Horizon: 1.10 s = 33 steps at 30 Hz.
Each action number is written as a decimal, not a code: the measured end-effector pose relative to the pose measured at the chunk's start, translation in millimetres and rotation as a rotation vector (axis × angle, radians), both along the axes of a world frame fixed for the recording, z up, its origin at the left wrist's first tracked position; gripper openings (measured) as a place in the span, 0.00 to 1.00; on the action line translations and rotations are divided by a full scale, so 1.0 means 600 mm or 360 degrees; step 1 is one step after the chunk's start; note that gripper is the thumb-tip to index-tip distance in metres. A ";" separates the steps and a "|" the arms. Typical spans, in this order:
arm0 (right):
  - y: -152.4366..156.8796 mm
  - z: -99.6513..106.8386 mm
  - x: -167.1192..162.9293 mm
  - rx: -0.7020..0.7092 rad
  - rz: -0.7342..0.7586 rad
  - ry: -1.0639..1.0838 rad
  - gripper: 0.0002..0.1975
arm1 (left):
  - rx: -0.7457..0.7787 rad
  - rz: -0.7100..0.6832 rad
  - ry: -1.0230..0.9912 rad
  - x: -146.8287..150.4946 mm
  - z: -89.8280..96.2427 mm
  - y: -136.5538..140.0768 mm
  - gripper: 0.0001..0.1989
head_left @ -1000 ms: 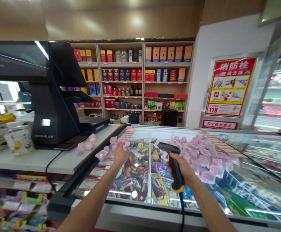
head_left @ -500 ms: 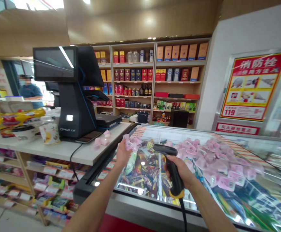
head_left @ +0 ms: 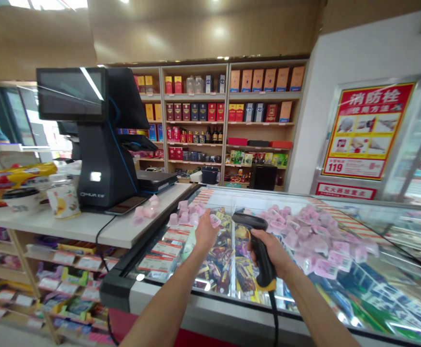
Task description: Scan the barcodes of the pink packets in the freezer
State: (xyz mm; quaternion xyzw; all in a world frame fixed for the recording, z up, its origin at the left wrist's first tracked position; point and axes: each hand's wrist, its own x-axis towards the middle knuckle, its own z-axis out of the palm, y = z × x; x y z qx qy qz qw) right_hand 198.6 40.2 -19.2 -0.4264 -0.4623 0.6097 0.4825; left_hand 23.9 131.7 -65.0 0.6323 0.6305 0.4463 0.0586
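My right hand (head_left: 270,253) is wrapped round the handle of a black barcode scanner (head_left: 250,221), its head pointing left over the freezer. A cable runs down from its yellow-edged base. My left hand (head_left: 206,233) pinches a small pink plastic cup (head_left: 215,220) with a white barcode label, just left of the scanner's head. Behind that hand, several pink cups (head_left: 184,217) sit on the glass lid at the left. A larger heap of pink cups (head_left: 313,233) covers the glass to the right of the scanner.
Under the glass of the chest freezer (head_left: 152,289) lie packaged ice creams (head_left: 217,260). To the left, a white counter (head_left: 123,233) carries a black checkout terminal (head_left: 96,159), a paper cup (head_left: 63,201) and a few pink cups (head_left: 148,208). Shelves of boxes (head_left: 196,112) stand behind.
My left hand has moved right, closer to the scanner, and the cups on the left of the lid now show. The view has shifted slightly, leaving the person at far left mostly out of frame.
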 end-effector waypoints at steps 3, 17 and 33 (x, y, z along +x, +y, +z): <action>0.008 -0.001 0.036 0.0029 -0.0138 0.0015 0.12 | -0.0087 -0.0034 0.0023 0.029 -0.009 -0.002 0.27; 0.018 -0.015 0.113 0.0032 -0.0285 0.0127 0.12 | -0.0133 -0.0559 0.0043 0.174 -0.020 0.021 0.24; 0.017 -0.016 0.038 0.0018 -0.0107 0.0049 0.12 | -0.0212 -0.0001 -0.0436 -0.076 -0.004 0.045 0.10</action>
